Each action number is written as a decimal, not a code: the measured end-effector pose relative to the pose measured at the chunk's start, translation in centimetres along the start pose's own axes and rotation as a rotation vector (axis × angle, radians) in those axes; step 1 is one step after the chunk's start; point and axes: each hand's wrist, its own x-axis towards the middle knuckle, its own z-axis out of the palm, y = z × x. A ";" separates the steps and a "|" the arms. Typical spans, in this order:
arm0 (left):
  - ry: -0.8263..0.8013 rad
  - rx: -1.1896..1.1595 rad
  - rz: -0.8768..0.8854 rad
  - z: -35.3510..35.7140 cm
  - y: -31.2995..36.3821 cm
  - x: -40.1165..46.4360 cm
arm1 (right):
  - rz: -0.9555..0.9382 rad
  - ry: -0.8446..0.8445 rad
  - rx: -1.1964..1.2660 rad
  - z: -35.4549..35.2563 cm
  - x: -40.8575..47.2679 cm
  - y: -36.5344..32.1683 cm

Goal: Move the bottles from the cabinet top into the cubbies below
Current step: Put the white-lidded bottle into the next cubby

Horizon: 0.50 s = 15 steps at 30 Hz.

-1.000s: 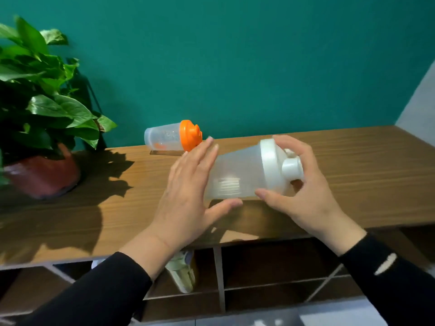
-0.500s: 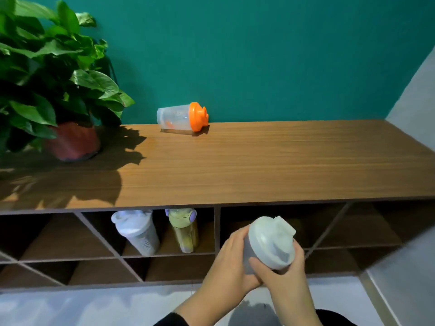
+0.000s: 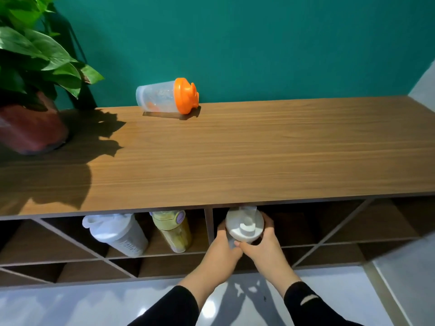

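A white-lidded shaker bottle (image 3: 244,225) sits at the mouth of the upper cubby just right of the centre divider, lid facing me. My left hand (image 3: 222,252) and my right hand (image 3: 264,245) both grip it from the sides and below. A clear bottle with an orange lid (image 3: 167,96) lies on its side at the back of the wooden cabinet top (image 3: 259,156). In the cubby to the left stand a white shaker bottle (image 3: 117,234) and a yellow-green bottle (image 3: 173,230), both leaning.
A potted plant in a red-brown pot (image 3: 30,128) stands at the left end of the cabinet top. A teal wall is behind. The cubbies have diagonal dividers (image 3: 329,234). A glossy pale floor (image 3: 70,307) lies in front.
Both hands carried the white-lidded shaker from the cabinet top down in front of the cabinet and into the mouth of the cubby right of the divider.
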 end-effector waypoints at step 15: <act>0.140 -0.275 -0.162 2.3 -0.6 3.9 | -0.006 0.187 -0.128 1.7 1.9 1.3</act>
